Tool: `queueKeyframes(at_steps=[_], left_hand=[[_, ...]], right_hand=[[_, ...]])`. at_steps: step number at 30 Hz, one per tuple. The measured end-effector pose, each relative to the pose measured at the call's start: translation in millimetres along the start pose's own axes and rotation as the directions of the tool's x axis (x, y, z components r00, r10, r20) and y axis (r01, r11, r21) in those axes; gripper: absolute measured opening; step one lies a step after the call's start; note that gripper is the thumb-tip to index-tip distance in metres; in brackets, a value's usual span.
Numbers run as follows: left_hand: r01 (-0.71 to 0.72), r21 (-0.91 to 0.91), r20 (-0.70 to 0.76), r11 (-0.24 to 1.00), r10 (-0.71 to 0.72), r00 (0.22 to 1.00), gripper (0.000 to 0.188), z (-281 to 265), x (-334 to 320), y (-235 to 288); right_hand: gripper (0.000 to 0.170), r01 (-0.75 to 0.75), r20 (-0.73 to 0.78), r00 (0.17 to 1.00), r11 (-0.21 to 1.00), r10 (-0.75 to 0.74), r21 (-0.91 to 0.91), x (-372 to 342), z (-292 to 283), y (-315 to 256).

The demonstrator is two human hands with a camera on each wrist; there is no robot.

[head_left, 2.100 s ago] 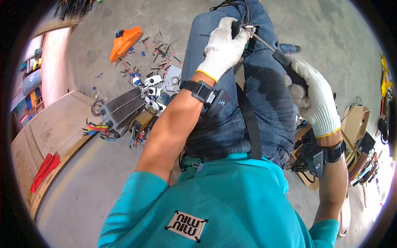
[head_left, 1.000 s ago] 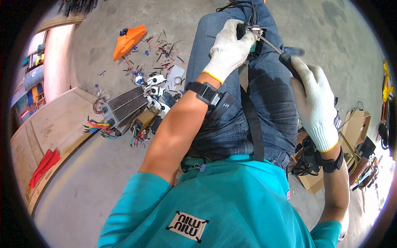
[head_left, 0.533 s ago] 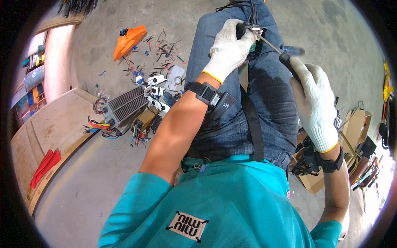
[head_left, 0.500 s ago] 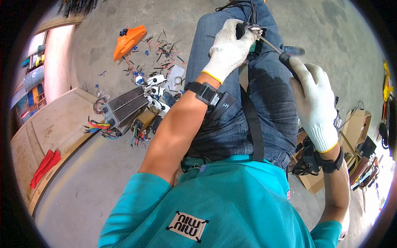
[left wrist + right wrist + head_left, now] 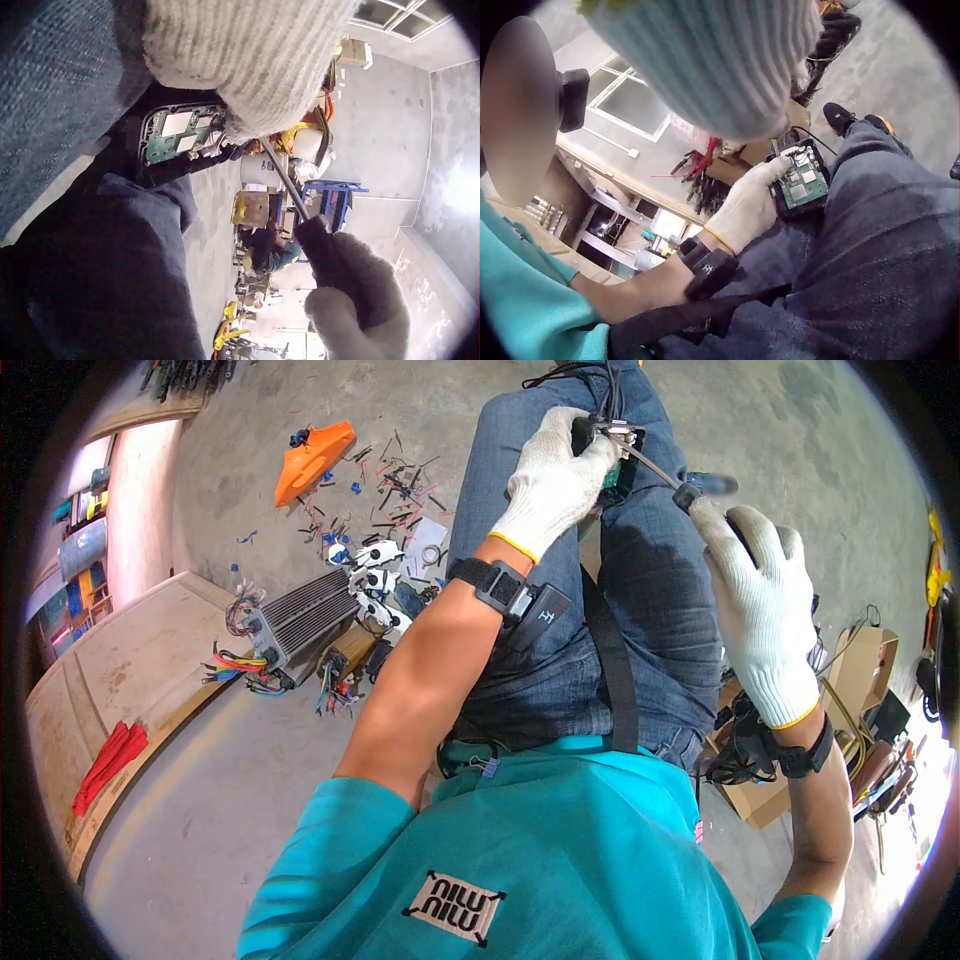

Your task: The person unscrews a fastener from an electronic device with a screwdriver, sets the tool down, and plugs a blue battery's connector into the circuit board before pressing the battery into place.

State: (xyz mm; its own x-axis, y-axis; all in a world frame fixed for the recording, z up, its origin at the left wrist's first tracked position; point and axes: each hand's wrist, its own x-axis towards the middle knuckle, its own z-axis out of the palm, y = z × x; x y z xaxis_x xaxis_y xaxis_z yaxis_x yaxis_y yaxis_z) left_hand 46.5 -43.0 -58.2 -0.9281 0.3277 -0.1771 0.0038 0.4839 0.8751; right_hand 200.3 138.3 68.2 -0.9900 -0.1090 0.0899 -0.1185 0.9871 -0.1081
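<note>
My gloved left hand (image 5: pixel 560 478) grips an opened black-cased device (image 5: pixel 625 482) between the knees. In the left wrist view its green circuit board (image 5: pixel 176 136) shows pale square parts and thin wires. My gloved right hand (image 5: pixel 765 605) holds a screwdriver (image 5: pixel 650 464) by its dark handle. The metal shaft slants to the device's upper end, right by the left thumb; its tip is hidden in the left wrist view. From the right wrist, the board (image 5: pixel 808 187) faces up beside the left hand (image 5: pixel 746 210), while the right glove (image 5: pixel 712 67) covers the top.
Black cables (image 5: pixel 612 390) run from the device's far end. Left on the floor are an orange plastic part (image 5: pixel 312 460), scattered wire scraps (image 5: pixel 400 488) and a finned metal box (image 5: pixel 310 615) with coloured leads. An open cardboard box (image 5: pixel 862 665) stands at right.
My right hand has turned over and shifted its hold on the screwdriver handle, fingers now nearer the shaft. The left hand and device keep their place apart from a slight view shift.
</note>
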Motion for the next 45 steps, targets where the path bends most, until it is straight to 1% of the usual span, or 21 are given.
queueKeyframes(at_steps=[4, 6, 7, 8, 9, 10, 13, 14, 15, 20, 22, 25, 29, 33, 36, 38, 39, 41, 42, 44, 45], left_hand=[[-0.033, 0.047, -0.014, 0.998, 0.034, 0.999, 0.048, -2.0, -2.4, 4.2], [-0.057, 0.037, 0.0, 0.998, 0.057, 0.998, 0.049, -1.2, -3.2, 4.0], [-0.054, 0.036, -0.001, 0.998, 0.054, 0.999, 0.049, -1.4, -1.8, 3.4], [-0.011, 0.007, 0.027, 1.0, 0.011, 1.0, 0.049, -1.7, -2.1, 2.4], [0.025, -0.019, 0.053, 1.0, -0.024, 0.998, 0.048, -2.4, -0.8, 2.4], [0.021, -0.015, 0.051, 1.0, -0.02, 0.998, 0.048, -3.4, 0.0, 3.2], [-0.032, 0.078, 0.024, 0.996, 0.03, 0.999, 0.047, -1.2, -1.3, 4.4], [-0.009, 0.035, 0.024, 0.999, 0.008, 1.0, 0.047, -0.4, -0.5, 3.1], [0.018, -0.009, 0.023, 1.0, -0.018, 1.0, 0.047, 0.2, -0.7, 1.0], [0.056, -0.02, 0.051, 0.998, -0.055, 0.997, 0.052, -3.1, -0.8, 3.3], [0.059, -0.001, 0.043, 0.998, -0.059, 0.997, 0.052, -3.8, -0.2, 4.2], [0.049, -0.051, 0.041, 0.997, -0.047, 0.998, 0.054, -1.5, -0.1, 3.8], [0.013, 0.036, 0.009, 0.999, -0.013, 1.0, 0.056, -3.0, -2.2, 6.9], [0.039, 0.042, 0.017, 0.998, -0.04, 0.999, 0.053, -2.8, -1.1, 5.8], [0.0, 0.054, 0.002, 0.999, 0.0, 1.0, 0.051, -2.7, -0.7, 6.1], [0.033, -0.005, 0.028, 0.999, -0.032, 0.999, 0.051, 0.5, 0.1, 2.1], [0.07, -0.056, 0.057, 0.996, -0.067, 0.996, 0.052, 0.8, 0.0, -0.5], [0.065, -0.009, 0.044, 0.998, -0.065, 0.997, 0.051, -3.3, -0.9, 4.7], [0.056, 0.032, 0.033, 0.998, -0.057, 0.998, 0.049, -5.1, -2.2, 8.8], [0.016, 0.04, 0.029, 0.999, -0.017, 0.999, 0.046, -5.8, -2.1, 11.6], [-0.013, 0.045, 0.022, 0.999, 0.012, 1.0, 0.043, -5.2, -2.7, 12.5]], right_hand=[[0.052, 0.017, 0.032, 0.999, 1.0, -0.017, -0.026, 3.7, -1.2, -2.0], [0.045, -0.131, 0.022, 0.991, 0.908, 0.134, 0.398, 3.9, 2.0, -5.9], [0.045, -0.131, 0.024, 0.991, 0.908, 0.132, 0.398, 9.7, -2.7, -7.1], [0.042, -0.46, 0.28, 0.886, 0.625, 0.37, 0.631, 16.9, -12.5, -8.6], [0.041, -0.7, 0.564, 0.685, 0.2, 0.462, 0.686, 21.8, -18.4, -8.8], [0.046, -0.723, 0.631, 0.615, 0.018, 0.473, 0.691, 22.5, -19.1, -7.8], [0.048, -0.744, 0.636, 0.623, 0.095, 0.456, 0.661, 12.8, -9.3, 6.1], [0.048, -0.593, 0.407, 0.792, 0.415, 0.456, 0.69, 5.9, -0.3, 5.4], [0.049, -0.386, 0.173, 0.917, 0.692, 0.36, 0.61, 1.8, 4.5, 4.2], [0.055, -0.196, 0.096, 0.981, 0.865, 0.171, 0.462, -0.8, -2.2, -2.3], [0.055, -0.108, 0.039, 0.994, 0.964, 0.101, 0.242, -4.7, 3.5, -2.7], [0.058, -0.028, -0.023, 0.999, 0.988, 0.032, 0.154, -6.5, 8.4, 4.1], [0.062, 0.031, -0.041, 0.999, 0.997, -0.028, 0.077, -4.6, 8.9, 6.7], [0.062, 0.035, 0.013, 0.999, 0.998, -0.036, 0.046, -1.7, 5.4, 5.9], [0.058, 0.013, -0.002, 1.0, 0.992, -0.013, 0.122, -1.0, 7.8, 3.1], [0.049, -0.16, 0.01, 0.986, 0.911, 0.168, 0.38, 1.4, 5.8, -4.6], [0.049, -0.159, 0.01, 0.986, 0.911, 0.167, 0.381, 4.7, 3.5, -4.4], [0.041, -0.522, 0.324, 0.847, 0.546, 0.421, 0.655, 16.8, -7.7, -2.0], [0.041, -0.708, 0.593, 0.656, 0.107, 0.467, 0.698, 25.0, -14.6, 2.4], [0.043, -0.662, 0.69, 0.581, -0.241, 0.432, 0.709, 23.2, -11.9, 12.0], [0.043, -0.659, 0.685, 0.582, -0.239, 0.437, 0.713, 20.4, -10.8, 15.6]])
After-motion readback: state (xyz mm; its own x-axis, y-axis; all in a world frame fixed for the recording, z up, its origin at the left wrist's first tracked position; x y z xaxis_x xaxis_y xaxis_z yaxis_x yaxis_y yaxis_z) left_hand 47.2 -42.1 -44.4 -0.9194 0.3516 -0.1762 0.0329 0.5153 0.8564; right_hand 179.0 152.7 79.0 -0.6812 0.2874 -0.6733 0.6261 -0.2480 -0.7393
